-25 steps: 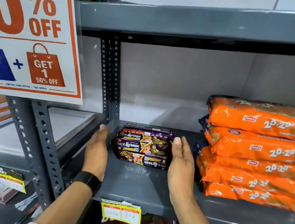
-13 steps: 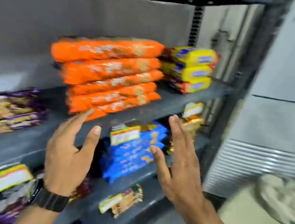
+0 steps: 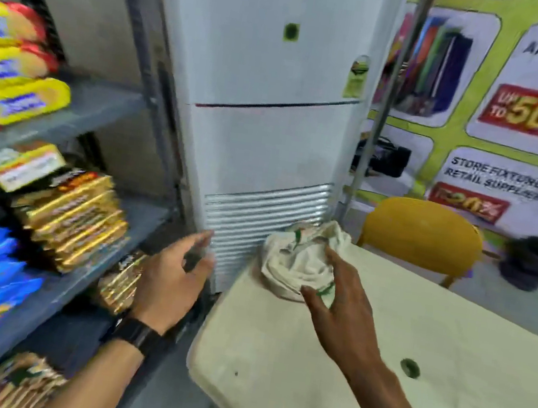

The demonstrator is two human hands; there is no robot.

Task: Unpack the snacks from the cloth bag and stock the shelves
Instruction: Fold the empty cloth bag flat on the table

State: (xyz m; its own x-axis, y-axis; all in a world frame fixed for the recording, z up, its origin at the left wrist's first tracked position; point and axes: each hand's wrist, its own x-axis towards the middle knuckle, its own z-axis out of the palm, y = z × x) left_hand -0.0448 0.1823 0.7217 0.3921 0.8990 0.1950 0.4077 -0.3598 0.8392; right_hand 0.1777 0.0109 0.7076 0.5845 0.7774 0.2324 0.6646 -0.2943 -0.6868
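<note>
The cloth bag (image 3: 300,263) lies crumpled on the bench (image 3: 409,379). The right hand (image 3: 340,312), fingers spread and empty, hovers just before the bag. The left hand (image 3: 173,283), loosely open and empty, hangs left of the bag.

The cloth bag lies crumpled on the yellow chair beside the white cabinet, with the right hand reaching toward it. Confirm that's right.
Not quite. The cloth bag lies crumpled on the cream table, at its far corner, not on the yellow chair, which stands behind the table. The rest holds: it is beside the white cabinet, and the right hand reaches toward it, as the head view shows.
</note>
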